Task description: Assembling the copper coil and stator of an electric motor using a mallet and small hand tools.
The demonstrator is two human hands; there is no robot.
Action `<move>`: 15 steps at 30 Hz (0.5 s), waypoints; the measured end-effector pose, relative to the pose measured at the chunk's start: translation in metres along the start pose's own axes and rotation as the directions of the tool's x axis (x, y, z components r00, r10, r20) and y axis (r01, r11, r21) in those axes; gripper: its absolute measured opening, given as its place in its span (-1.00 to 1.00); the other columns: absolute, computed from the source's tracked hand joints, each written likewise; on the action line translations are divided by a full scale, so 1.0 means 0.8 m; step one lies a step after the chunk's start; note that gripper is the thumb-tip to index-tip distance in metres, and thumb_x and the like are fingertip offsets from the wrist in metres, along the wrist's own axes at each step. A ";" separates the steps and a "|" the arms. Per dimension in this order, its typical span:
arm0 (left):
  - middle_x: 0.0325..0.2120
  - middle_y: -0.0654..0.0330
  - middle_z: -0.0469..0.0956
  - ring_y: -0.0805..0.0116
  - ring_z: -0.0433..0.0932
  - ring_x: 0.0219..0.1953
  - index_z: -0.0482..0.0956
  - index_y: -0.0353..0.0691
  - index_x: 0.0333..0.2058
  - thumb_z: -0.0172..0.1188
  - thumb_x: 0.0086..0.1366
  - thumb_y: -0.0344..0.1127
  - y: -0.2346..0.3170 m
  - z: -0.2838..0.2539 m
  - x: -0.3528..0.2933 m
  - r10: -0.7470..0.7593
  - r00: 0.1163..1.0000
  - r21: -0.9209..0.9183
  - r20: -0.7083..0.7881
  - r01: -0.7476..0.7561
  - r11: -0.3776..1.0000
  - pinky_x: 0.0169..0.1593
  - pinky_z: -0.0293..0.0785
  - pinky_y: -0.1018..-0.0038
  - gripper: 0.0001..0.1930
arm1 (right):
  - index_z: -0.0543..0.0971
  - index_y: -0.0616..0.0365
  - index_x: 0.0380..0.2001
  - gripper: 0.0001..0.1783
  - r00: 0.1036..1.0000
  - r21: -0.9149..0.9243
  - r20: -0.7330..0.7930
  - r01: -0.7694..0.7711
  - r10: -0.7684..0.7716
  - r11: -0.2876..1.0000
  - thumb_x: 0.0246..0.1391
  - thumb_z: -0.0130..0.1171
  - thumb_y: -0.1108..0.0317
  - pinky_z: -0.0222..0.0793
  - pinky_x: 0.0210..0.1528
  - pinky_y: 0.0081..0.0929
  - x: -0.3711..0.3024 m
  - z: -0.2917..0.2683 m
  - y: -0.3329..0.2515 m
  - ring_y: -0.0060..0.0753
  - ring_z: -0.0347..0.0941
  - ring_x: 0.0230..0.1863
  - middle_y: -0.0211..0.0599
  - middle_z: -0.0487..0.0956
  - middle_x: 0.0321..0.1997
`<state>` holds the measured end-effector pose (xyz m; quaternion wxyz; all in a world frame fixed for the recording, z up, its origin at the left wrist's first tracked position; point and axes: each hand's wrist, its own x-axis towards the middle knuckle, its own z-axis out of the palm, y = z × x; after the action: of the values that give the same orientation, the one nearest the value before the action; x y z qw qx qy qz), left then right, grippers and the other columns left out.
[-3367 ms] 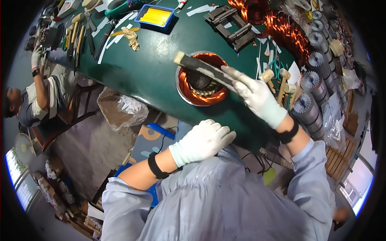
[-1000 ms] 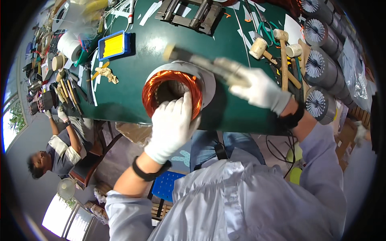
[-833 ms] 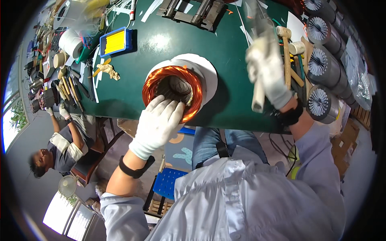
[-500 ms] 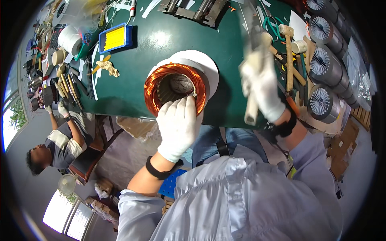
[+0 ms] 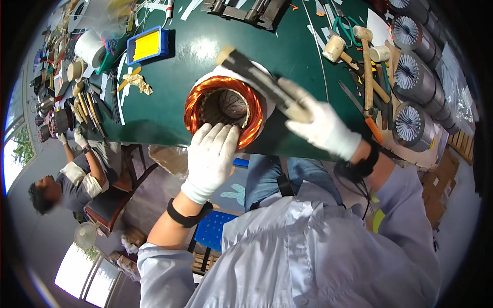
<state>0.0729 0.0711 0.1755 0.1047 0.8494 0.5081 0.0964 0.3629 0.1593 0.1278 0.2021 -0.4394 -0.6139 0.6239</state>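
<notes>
While a co-worker (image 5: 69, 190) sat at the far left of the green worktop (image 5: 292, 54), a white spool (image 5: 90, 53) stood on it near a blue tray (image 5: 165, 43) of yellow strips, with a crumpled tan scrap (image 5: 138, 83) just below. To the right of these, at the near edge, lay the copper winding (image 5: 193, 109), a thick ring around the open mouth of a hollow core (image 5: 232, 105), tipped toward the person. The gloved left hand (image 5: 211, 156) rested over its near rim, fingers side by side and tips reaching into the mouth; whether the hidden thumb pinched anything, I could not tell. The core looked heavy and rigid, the bundled wire firm but easily scratched or nicked, and smooth under a glove, so the outer body seemed a safer hold than the copper. Farther right, a dark bar (image 5: 255, 77) with a pale end slanted across the ring's far right side, touching or just above it, I could not tell which. The gloved right hand (image 5: 326, 127) was wrapped around its lower end, the sensible place to grasp so stiff a piece. Beyond lay wooden mallets (image 5: 366, 72) and a row of grey cylinders (image 5: 413, 126).
</notes>
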 end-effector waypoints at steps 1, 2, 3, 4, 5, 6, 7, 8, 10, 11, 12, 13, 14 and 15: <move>-0.06 0.04 0.66 0.06 0.62 0.03 0.58 -0.34 0.06 0.44 0.01 -0.27 0.010 0.004 0.002 -0.057 0.998 -0.007 -0.023 0.057 0.998 0.24 0.41 0.06 -0.41 | 0.04 -0.15 0.59 -0.03 0.994 0.063 -0.029 -0.104 0.106 0.993 0.20 0.23 0.50 0.51 -0.40 -0.62 -0.004 -0.001 0.009 -0.65 0.53 -0.48 -0.40 0.66 -0.15; -0.06 0.04 0.66 0.06 0.62 0.03 0.58 -0.34 0.06 0.44 0.01 -0.27 0.019 0.006 0.006 -0.041 0.999 0.002 -0.033 0.041 0.999 0.24 0.41 0.06 -0.41 | 0.05 -0.17 0.59 -0.04 0.972 0.219 -0.220 -0.028 0.077 0.975 0.21 0.23 0.51 0.51 -0.42 -0.62 -0.005 0.000 0.016 -0.67 0.50 -0.49 -0.43 0.64 -0.11; -0.07 0.05 0.65 0.07 0.61 0.03 0.58 -0.33 0.06 0.45 -0.01 -0.30 0.027 0.008 0.012 -0.087 0.993 -0.010 -0.074 0.086 0.996 0.23 0.41 0.06 -0.41 | 0.07 -0.20 0.58 -0.04 0.941 0.291 -0.328 0.014 0.086 0.957 0.21 0.22 0.52 0.50 -0.44 -0.61 -0.005 -0.003 0.018 -0.70 0.48 -0.50 -0.46 0.62 -0.07; -0.08 0.05 0.65 0.08 0.61 0.03 0.58 -0.33 0.06 0.46 -0.02 -0.32 0.035 0.010 0.017 -0.145 0.982 -0.031 -0.121 0.142 0.989 0.23 0.42 0.06 -0.40 | 0.08 -0.23 0.57 -0.06 0.920 0.370 -0.348 -0.041 0.179 0.928 0.20 0.21 0.49 0.53 -0.36 -0.54 -0.001 -0.007 0.015 -0.51 0.52 -0.44 -0.36 0.63 -0.05; -0.07 0.06 0.64 0.08 0.61 0.01 0.57 -0.33 0.06 0.46 0.01 -0.34 0.040 0.010 0.022 -0.147 0.978 -0.033 -0.150 0.144 0.989 0.21 0.42 0.07 -0.42 | 0.10 -0.25 0.56 -0.07 0.967 0.223 -0.225 -0.065 0.116 0.973 0.19 0.20 0.45 0.57 -0.28 -0.46 0.006 -0.013 0.010 -0.32 0.57 -0.39 -0.25 0.65 -0.03; -0.06 0.05 0.62 0.08 0.59 0.02 0.56 -0.33 0.06 0.46 0.05 -0.33 0.044 0.009 0.026 -0.160 0.975 -0.053 -0.155 0.154 0.987 0.21 0.42 0.07 -0.44 | 0.11 -0.28 0.55 -0.09 0.996 -0.130 -0.035 0.082 -0.087 0.988 0.18 0.19 0.42 0.60 -0.20 -0.38 0.016 -0.019 -0.002 -0.13 0.62 -0.33 -0.15 0.66 -0.01; -0.06 0.04 0.62 0.07 0.59 0.03 0.56 -0.34 0.06 0.47 0.06 -0.32 0.045 0.007 0.028 -0.169 0.975 -0.094 -0.143 0.157 0.983 0.22 0.41 0.07 -0.44 | 0.13 -0.31 0.54 -0.10 0.985 -0.334 0.111 0.161 -0.131 0.929 0.17 0.18 0.38 0.63 -0.12 -0.30 0.024 -0.024 -0.012 0.06 0.66 -0.27 -0.05 0.67 0.00; -0.05 0.04 0.61 0.06 0.58 0.04 0.55 -0.34 0.07 0.47 0.08 -0.32 0.044 0.005 0.028 -0.145 0.980 -0.128 -0.132 0.129 0.983 0.24 0.39 0.06 -0.44 | 0.16 -0.30 0.53 -0.12 0.977 -0.373 0.198 0.152 -0.081 0.915 0.15 0.17 0.38 0.63 -0.12 -0.29 0.036 -0.033 -0.027 0.05 0.66 -0.26 0.00 0.67 -0.02; -0.05 0.04 0.61 0.05 0.57 0.06 0.56 -0.33 0.07 0.47 0.07 -0.32 0.036 -0.002 0.022 -0.133 0.984 -0.117 -0.115 0.119 0.986 0.26 0.37 0.05 -0.44 | 0.24 -0.30 0.50 -0.14 0.937 -0.565 0.166 0.345 -0.306 0.749 0.09 0.15 0.36 0.61 -0.11 -0.26 0.074 -0.059 -0.050 0.01 0.67 -0.24 0.09 0.66 -0.07; -0.04 0.04 0.61 0.03 0.56 0.08 0.56 -0.33 0.07 0.47 0.06 -0.32 0.029 -0.008 0.017 -0.086 0.993 -0.099 -0.078 0.078 0.992 0.28 0.35 0.04 -0.43 | 0.28 -0.29 0.48 -0.15 0.896 -0.509 0.173 0.436 -0.408 0.742 0.06 0.15 0.35 0.61 -0.11 -0.25 0.093 -0.069 -0.059 0.00 0.67 -0.23 0.14 0.66 -0.09; -0.03 0.04 0.62 0.01 0.55 0.12 0.57 -0.30 0.06 0.46 0.02 -0.33 0.022 -0.012 0.012 -0.092 0.992 -0.087 -0.087 0.085 0.993 0.33 0.31 0.00 -0.42 | 0.29 -0.23 0.48 -0.15 0.890 -0.501 0.128 0.438 -0.437 0.746 0.05 0.14 0.39 0.57 -0.02 -0.29 0.109 -0.080 -0.065 -0.06 0.65 -0.14 0.08 0.65 -0.01; -0.05 0.06 0.62 0.04 0.55 0.11 0.57 -0.29 0.06 0.48 0.02 -0.31 0.016 -0.015 0.007 -0.054 0.997 -0.065 -0.061 0.050 0.997 0.33 0.33 0.03 -0.42 | 0.30 -0.17 0.48 -0.14 0.881 -0.474 0.228 0.472 -0.414 0.743 0.04 0.14 0.43 0.54 0.06 -0.33 0.126 -0.090 -0.073 -0.12 0.64 -0.06 0.03 0.63 0.07; -0.07 0.07 0.62 0.06 0.55 0.11 0.56 -0.28 0.05 0.49 0.01 -0.28 0.012 -0.018 0.005 -0.051 0.998 -0.056 -0.039 0.049 0.997 0.33 0.34 0.05 -0.41 | 0.27 -0.05 0.49 -0.14 0.871 -0.444 0.387 0.463 -0.302 0.767 0.06 0.12 0.49 0.47 0.27 -0.37 0.140 -0.100 -0.082 -0.18 0.62 0.15 -0.08 0.61 0.25; -0.07 0.07 0.62 0.06 0.55 0.11 0.56 -0.28 0.05 0.49 0.01 -0.28 0.010 -0.019 0.003 -0.020 0.999 -0.047 -0.030 0.019 0.999 0.33 0.34 0.05 -0.41 | 0.30 -0.12 0.49 -0.07 0.805 -0.607 0.593 0.435 0.015 0.666 -0.04 0.08 0.60 0.53 0.12 -0.36 0.147 -0.103 -0.113 -0.29 0.66 0.01 -0.02 0.68 0.09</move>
<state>0.0771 0.0708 0.1922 0.1178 0.8403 0.5154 0.1201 0.3402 0.3160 0.1895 -0.0975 -0.2055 -0.8867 0.4025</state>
